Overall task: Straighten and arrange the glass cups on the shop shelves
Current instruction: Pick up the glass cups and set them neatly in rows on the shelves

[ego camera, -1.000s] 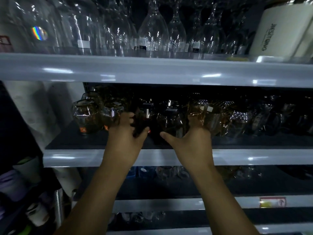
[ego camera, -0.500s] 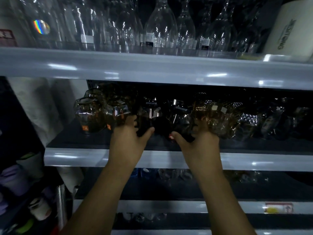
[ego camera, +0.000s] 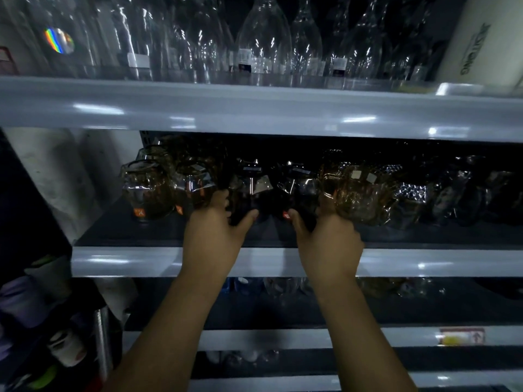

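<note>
The grey metal middle shelf is carrying amber and smoky round glass cups; the grey upper shelf is holding clear stemmed glasses.

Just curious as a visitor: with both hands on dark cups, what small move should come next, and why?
Probably nudge both level with the neighbouring amber cups: the left hand grips the left dark cup, the right hand the right dark cup.
</note>
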Demonstrator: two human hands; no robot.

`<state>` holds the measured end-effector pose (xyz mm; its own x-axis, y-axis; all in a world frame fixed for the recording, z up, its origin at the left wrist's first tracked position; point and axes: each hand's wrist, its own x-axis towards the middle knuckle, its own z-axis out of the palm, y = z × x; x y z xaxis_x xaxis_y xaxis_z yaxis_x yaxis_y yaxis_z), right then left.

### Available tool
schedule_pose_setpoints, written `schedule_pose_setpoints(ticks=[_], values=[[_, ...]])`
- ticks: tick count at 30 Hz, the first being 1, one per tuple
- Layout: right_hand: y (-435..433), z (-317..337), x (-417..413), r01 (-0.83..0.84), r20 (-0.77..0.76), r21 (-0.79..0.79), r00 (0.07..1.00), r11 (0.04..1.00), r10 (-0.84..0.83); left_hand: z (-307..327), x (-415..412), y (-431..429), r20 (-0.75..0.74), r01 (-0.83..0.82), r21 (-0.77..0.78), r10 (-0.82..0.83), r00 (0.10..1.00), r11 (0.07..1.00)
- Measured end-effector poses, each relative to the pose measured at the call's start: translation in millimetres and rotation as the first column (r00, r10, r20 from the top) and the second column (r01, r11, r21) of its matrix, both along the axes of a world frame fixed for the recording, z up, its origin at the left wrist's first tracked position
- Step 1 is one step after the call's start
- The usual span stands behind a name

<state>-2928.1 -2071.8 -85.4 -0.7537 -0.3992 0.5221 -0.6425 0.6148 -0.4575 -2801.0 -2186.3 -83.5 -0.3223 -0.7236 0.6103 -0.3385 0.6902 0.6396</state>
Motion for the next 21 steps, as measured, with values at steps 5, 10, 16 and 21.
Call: schedule_pose_setpoints(ticks=[5,10,16,21], values=[[0.1,2.5,0.9,0.01,0.029,0.019,1.0,1.0,-0.011,-0.8,-0.2,-3.0,0.044,-0.012,-0.018,0.012,0.999,1.0],[8.7,0.6,-7.3,-0.173,0.088,-0.151,0.978,0.973,0.187,-1.2,1.6,-10.0,0.024,0.03,-0.002,-0.03,0.999,1.0],[49.5,12.6,-12.3,-0.251,-0.157,-0.284,0.964,0.925,0.213,-2.0,10.9,6.9,-0.108,0.148,-0.057,-0.153,0.982,0.987],[61.3,46.4,-44.3,-0.191,-0.191,-0.176,0.969,0.966,0.157,7.1,2.8,35.0,-0.049,0.3,-0.053,-0.302,0.952,0.953]])
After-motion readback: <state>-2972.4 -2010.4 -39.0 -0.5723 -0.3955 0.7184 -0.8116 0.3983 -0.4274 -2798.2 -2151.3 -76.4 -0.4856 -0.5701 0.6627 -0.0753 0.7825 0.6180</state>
